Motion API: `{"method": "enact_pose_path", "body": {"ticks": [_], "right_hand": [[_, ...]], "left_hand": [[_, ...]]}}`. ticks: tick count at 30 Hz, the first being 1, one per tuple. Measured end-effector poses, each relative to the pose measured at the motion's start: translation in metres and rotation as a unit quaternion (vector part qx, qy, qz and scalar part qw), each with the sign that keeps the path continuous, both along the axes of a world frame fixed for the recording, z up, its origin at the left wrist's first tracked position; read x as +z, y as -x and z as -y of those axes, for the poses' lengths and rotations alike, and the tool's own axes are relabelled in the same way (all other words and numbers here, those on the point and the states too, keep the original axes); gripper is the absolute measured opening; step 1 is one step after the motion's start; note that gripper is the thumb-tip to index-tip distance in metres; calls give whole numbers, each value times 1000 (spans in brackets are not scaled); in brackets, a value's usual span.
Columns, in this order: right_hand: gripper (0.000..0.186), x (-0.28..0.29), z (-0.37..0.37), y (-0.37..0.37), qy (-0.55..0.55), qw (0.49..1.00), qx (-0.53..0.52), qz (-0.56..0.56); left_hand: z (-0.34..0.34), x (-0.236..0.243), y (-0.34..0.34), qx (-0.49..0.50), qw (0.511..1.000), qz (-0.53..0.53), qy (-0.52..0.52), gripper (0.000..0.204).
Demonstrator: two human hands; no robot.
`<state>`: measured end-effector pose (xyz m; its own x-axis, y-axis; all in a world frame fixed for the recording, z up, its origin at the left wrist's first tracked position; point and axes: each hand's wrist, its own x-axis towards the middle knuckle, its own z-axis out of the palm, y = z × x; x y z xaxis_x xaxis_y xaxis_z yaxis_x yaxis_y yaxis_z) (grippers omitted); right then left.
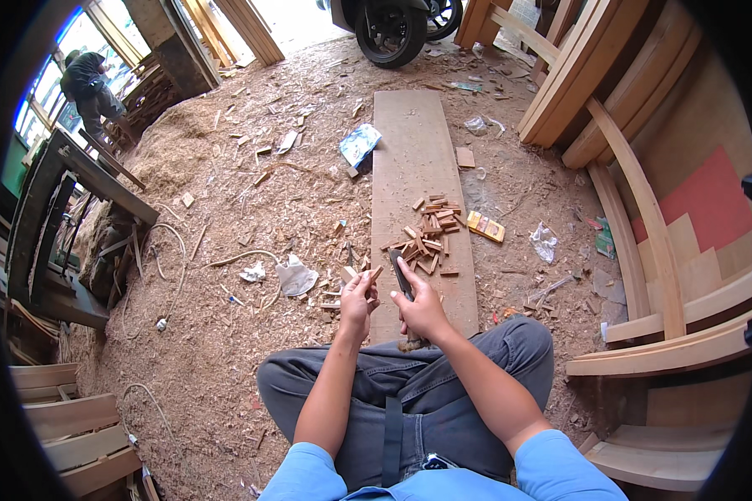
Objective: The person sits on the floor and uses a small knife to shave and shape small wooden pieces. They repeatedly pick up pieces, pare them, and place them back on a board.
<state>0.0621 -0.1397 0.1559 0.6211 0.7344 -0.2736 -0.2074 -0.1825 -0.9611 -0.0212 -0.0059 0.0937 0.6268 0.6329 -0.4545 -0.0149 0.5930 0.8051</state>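
Note:
My left hand (359, 299) is closed, pinching a small wooden block (348, 274) between thumb and fingers. A wood piece also shows at the fingertips' right side; I cannot tell whether it is the same block. Close beside it, my right hand (422, 311) wraps round a long, dark, flat tool (399, 275), whose far end points away from me and whose brownish near end (411, 342) shows below the hand. Just beyond both hands, a loose heap of small wooden blocks (434, 225) lies on a long plank (411, 159). My crossed legs sit at the plank's near end.
A yellow packet (485, 226) lies right of the plank, a blue-and-white packet (359, 145) at its left edge. Wood shavings cover the floor (226, 334). Wooden frames (635, 209) lean at right. A motorbike wheel (391, 33) stands ahead; another person (92, 88) bends at far left.

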Motion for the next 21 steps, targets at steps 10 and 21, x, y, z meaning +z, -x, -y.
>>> {"method": "enact_pose_path", "body": {"ticks": [10,21], "right_hand": [[69,1,1,-1,0,1000,3,14],[69,4,3,2,28,997,63,27]], "left_hand": [[2,4,0,10,998,-11,-68,26],[6,8,-1,12,985,-37,-166,21]]}}
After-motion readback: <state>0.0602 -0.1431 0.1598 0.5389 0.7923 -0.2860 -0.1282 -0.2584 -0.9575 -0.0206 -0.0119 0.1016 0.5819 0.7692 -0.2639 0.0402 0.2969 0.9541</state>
